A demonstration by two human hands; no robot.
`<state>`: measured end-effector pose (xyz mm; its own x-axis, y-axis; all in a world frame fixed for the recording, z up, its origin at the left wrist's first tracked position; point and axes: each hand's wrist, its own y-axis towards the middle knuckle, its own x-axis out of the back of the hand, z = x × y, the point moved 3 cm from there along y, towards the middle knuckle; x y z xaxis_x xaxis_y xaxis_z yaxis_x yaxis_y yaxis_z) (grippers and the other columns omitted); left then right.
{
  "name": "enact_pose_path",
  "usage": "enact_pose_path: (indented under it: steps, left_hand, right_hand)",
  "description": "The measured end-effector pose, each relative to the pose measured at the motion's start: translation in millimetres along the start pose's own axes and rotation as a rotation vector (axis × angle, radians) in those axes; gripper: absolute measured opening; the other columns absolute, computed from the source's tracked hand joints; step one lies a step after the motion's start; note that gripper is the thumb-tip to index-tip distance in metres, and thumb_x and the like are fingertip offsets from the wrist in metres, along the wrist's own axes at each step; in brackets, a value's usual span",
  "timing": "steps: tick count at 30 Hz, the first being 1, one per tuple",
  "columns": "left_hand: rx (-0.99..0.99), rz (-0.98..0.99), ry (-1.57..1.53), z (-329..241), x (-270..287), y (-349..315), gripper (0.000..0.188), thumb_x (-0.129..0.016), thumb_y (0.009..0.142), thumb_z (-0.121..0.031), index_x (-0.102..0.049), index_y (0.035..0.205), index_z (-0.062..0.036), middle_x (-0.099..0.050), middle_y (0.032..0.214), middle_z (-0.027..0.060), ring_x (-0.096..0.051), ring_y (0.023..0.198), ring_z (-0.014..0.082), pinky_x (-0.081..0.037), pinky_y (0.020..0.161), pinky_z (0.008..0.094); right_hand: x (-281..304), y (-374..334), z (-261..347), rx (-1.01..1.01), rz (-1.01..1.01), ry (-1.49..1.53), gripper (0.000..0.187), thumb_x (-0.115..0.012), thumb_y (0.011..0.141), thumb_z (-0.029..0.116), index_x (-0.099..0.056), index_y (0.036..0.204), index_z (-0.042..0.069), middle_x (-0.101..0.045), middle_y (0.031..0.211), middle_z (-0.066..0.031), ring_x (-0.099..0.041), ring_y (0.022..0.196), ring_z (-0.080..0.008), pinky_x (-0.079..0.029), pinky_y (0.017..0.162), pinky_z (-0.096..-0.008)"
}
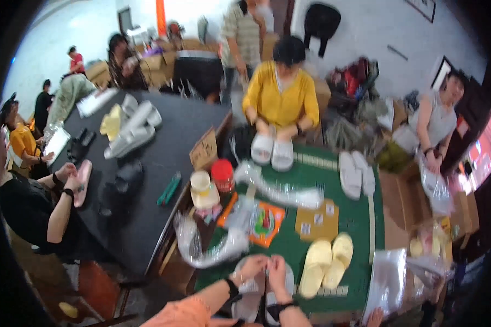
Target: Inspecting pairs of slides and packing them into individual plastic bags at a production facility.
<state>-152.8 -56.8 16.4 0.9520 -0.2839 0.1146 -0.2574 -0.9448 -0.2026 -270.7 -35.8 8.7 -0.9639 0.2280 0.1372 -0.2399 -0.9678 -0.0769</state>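
My left hand (253, 267) and my right hand (276, 269) meet at the near edge of the green table, fingertips pinched close together. Whatever lies between the fingers, if anything, is too small to make out. Under them rests a pair of pale slippers (247, 303), partly covered by my hands and wrists. Just right of them lies a pair of yellow slippers (315, 267). A curved bundle of clear plastic bags (210, 253) sits to the left. Beyond my hands is an orange printed packet (267, 223) beside a brown card (317, 219) with white labels.
Across the green table (360, 229), a person in yellow (281, 92) handles white slippers (273, 151). More white slippers (357, 174) lie right. A red-lidded jar (222, 175) stands left. At a black table (163, 120), another person holds a pink slipper (82, 182). Clear bags (386, 280) lie near right.
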Motion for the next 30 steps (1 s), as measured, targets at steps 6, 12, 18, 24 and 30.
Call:
enact_pose_path:
  steps: [6,12,18,24,30]
  left_hand:
    - [0.219,0.151,-0.342,15.6,1.8,-4.6,0.020,-0.048,0.088,-0.019,-0.057,0.079,-0.0043,-0.053,0.068,-0.0041,-0.044,0.059,0.0038,-0.035,0.050,0.0188]
    - [0.254,0.178,-0.328,13.8,3.2,11.5,0.022,-0.044,0.089,-0.018,-0.057,0.078,-0.0039,-0.054,0.068,-0.0024,-0.047,0.060,0.0061,-0.039,0.056,0.0197]
    - [0.148,0.138,-0.280,24.5,5.3,20.0,0.023,-0.044,0.089,-0.019,-0.056,0.077,-0.0019,-0.054,0.067,-0.0002,-0.049,0.063,0.0076,-0.041,0.060,0.0224]
    - [-0.113,-0.117,0.184,-6.5,4.0,-3.8,0.016,-0.053,0.083,-0.016,-0.057,0.088,-0.0012,-0.061,0.074,0.0080,-0.058,0.066,0.0172,-0.046,0.063,0.0289]
    - [-0.139,-0.177,0.336,-23.3,0.3,-19.5,0.012,-0.060,0.075,-0.013,-0.060,0.083,-0.0037,-0.060,0.075,0.0142,-0.059,0.068,0.0282,-0.046,0.061,0.0346]
  right_hand:
    - [-5.8,0.4,3.9,-0.224,0.077,0.266,0.008,-0.059,0.081,0.008,-0.060,0.082,0.000,-0.060,0.075,-0.0012,-0.051,0.065,-0.0062,-0.043,0.061,-0.0201]
    - [-2.8,19.7,-0.2,-0.211,0.092,0.119,0.010,-0.060,0.081,0.009,-0.061,0.082,-0.001,-0.061,0.075,-0.0011,-0.051,0.066,-0.0056,-0.043,0.061,-0.0193]
    - [-6.0,21.3,-7.6,-0.177,0.075,0.193,0.012,-0.062,0.079,0.011,-0.061,0.080,-0.001,-0.061,0.073,-0.0007,-0.053,0.066,-0.0051,-0.043,0.062,-0.0189]
    - [1.1,9.4,-2.0,-0.101,-0.063,-0.058,0.017,-0.063,0.079,0.015,-0.060,0.073,-0.001,-0.059,0.065,-0.0010,-0.050,0.060,-0.0053,-0.041,0.057,-0.0207]
    - [5.1,-4.4,15.4,-0.158,-0.091,-0.096,0.023,-0.066,0.076,0.018,-0.056,0.064,0.001,-0.052,0.056,0.0011,-0.042,0.055,-0.0058,-0.038,0.052,-0.0240]
